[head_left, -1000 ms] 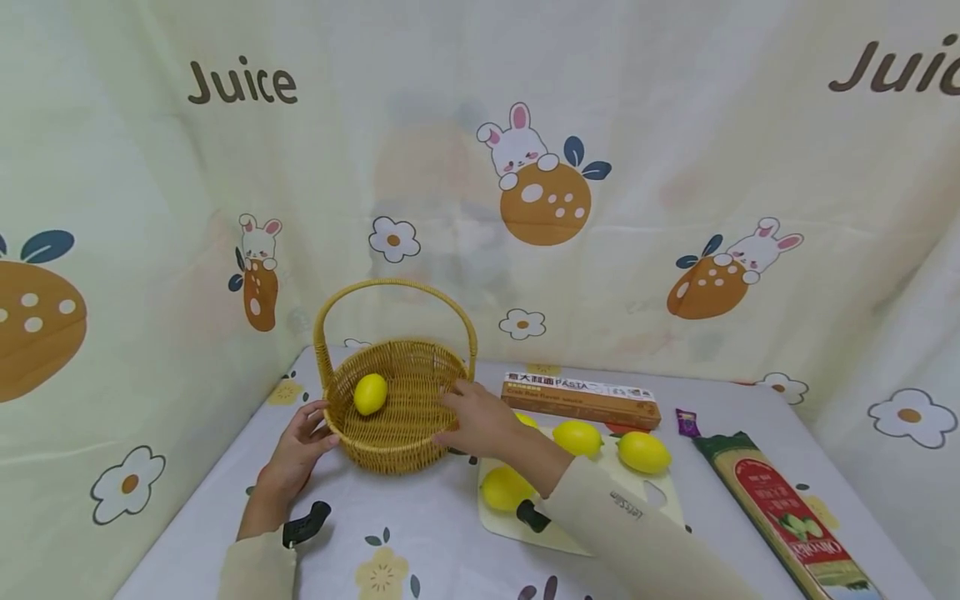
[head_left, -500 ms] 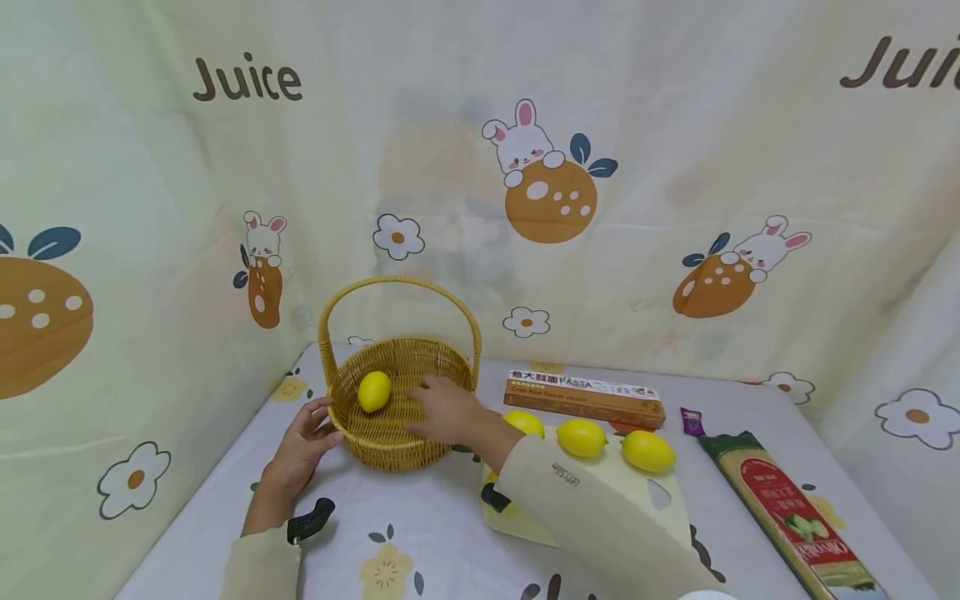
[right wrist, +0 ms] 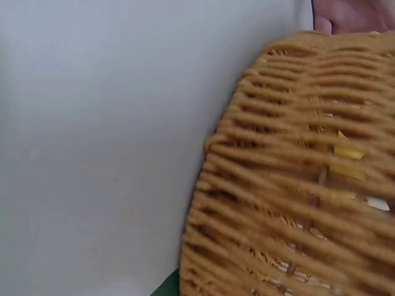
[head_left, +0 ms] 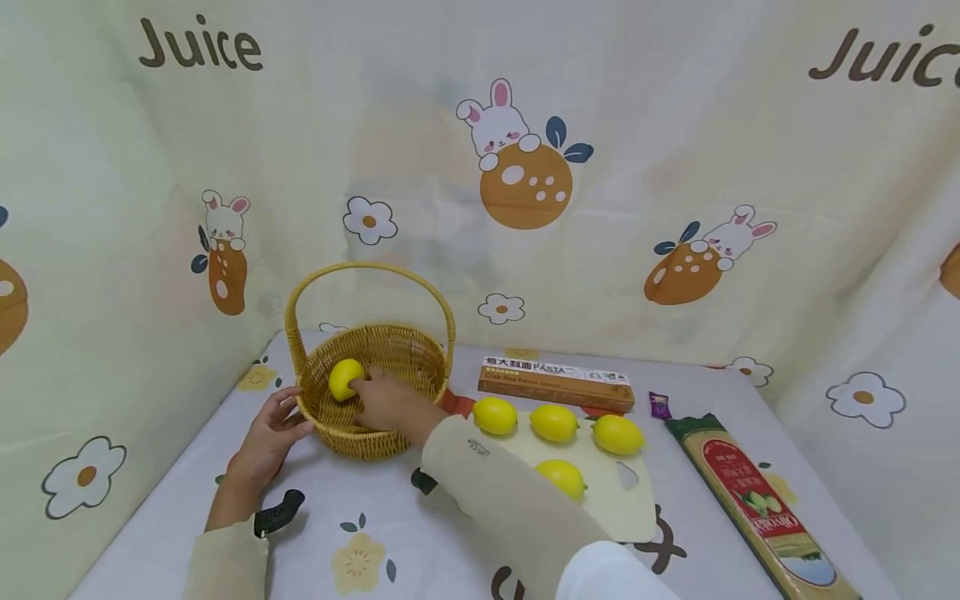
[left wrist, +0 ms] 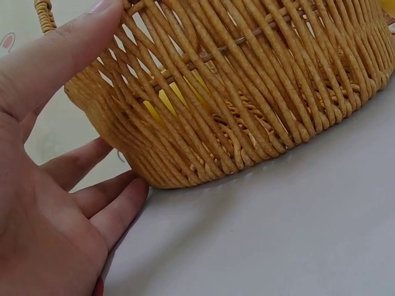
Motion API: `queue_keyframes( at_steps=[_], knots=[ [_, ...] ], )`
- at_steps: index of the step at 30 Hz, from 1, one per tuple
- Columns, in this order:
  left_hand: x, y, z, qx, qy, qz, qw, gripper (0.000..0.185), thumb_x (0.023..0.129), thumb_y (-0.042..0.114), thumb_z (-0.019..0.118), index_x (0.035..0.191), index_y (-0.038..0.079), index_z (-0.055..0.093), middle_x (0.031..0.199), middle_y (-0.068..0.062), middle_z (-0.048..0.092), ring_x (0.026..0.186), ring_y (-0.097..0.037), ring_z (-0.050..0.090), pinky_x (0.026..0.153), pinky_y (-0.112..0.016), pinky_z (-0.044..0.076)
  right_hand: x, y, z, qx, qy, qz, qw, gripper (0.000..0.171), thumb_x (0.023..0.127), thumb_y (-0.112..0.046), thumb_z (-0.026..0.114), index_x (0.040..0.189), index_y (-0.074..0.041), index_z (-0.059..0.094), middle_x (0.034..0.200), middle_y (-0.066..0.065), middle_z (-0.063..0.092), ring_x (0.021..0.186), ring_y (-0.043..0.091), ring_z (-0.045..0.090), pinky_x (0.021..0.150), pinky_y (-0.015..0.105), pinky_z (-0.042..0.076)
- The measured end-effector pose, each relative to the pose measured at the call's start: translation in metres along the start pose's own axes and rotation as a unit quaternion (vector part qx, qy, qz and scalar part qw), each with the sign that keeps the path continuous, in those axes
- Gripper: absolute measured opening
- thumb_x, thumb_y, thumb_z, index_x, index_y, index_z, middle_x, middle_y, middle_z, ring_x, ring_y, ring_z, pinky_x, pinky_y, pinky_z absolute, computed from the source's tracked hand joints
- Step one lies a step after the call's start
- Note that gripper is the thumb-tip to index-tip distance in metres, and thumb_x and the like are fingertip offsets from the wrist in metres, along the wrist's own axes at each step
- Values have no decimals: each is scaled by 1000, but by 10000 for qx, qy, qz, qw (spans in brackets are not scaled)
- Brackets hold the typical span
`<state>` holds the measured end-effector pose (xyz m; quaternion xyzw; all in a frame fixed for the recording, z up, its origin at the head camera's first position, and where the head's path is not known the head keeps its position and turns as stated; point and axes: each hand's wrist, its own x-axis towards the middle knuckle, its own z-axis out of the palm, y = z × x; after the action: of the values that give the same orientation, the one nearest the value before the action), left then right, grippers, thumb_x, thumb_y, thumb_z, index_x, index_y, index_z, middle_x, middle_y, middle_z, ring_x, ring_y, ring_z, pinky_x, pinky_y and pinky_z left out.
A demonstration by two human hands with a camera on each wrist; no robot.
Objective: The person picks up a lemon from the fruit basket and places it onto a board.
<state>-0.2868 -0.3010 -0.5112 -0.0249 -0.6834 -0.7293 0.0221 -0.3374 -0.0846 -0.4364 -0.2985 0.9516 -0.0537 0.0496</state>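
A wicker basket [head_left: 367,446] with a tall arched handle stands on the table at the left of the head view. Inside, against its left part, lies a yellow lemon [head_left: 346,379]. My left hand [head_left: 258,442] rests on the basket's left outside; the left wrist view shows its fairly straight fingers touching the woven wall [left wrist: 216,117]. Over the basket's front right rim reaches my right hand [head_left: 393,407], its fingertips at the right side of the lemon. From the right wrist, mostly the basket wall [right wrist: 265,179] shows and the right fingers are hidden.
Several lemons [head_left: 553,423] lie on a cream cutting board [head_left: 618,517] right of the basket. Behind it stands a pasta box [head_left: 555,385]. A small purple packet [head_left: 660,406] and a long green-and-red pasta bag [head_left: 757,500] lie farther right. A patterned curtain [head_left: 420,167] hangs behind.
My right hand has moved left, from the basket's right rim across its inside to the lemon. The left hand has stayed on the basket's side. The head view has shifted slightly.
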Motion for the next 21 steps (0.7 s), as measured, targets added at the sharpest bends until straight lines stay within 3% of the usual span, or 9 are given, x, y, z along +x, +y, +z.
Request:
queue_keyframes(
  at_steps=[4,10,13,17,21],
  knots=[
    [2,6,-7,89,-130,-69,9999,65,91,5,68,144,16,33,160,-16,12,141,-37,23,112,-49,22,13,-11,2,-112,-19,209,9997,65,93,-44,63,150,-31,36,157,5,24,138,23,33,108,38,35],
    [2,6,-8,26,-46,-8,10000,61,91,4,67,142,19,36,160,-16,13,141,-36,24,112,-49,22,29,-14,7,-10,196,271,9994,76,92,-44,65,154,-29,24,160,3,13,137,25,35,105,37,39],
    [2,6,-8,-7,-59,56,10000,60,91,3,67,141,19,37,159,-16,14,140,-37,25,110,-39,30,35,-14,8,53,281,195,9994,81,90,-42,68,155,-32,20,161,0,10,137,26,34,103,38,41],
    [1,4,-7,-112,-124,72,9998,61,91,-1,66,141,14,34,159,-17,15,140,-38,26,96,-19,42,38,-13,11,-213,155,-25,9997,85,90,-43,68,155,-39,14,162,-1,4,139,28,32,103,40,41],
    [2,2,-8,-115,-123,101,9998,62,90,-2,66,141,12,34,158,-18,15,139,-38,26,90,-15,44,43,-14,13,-590,61,-284,9978,84,91,-47,65,154,-42,11,163,-3,1,141,30,28,106,41,38]
  ],
)
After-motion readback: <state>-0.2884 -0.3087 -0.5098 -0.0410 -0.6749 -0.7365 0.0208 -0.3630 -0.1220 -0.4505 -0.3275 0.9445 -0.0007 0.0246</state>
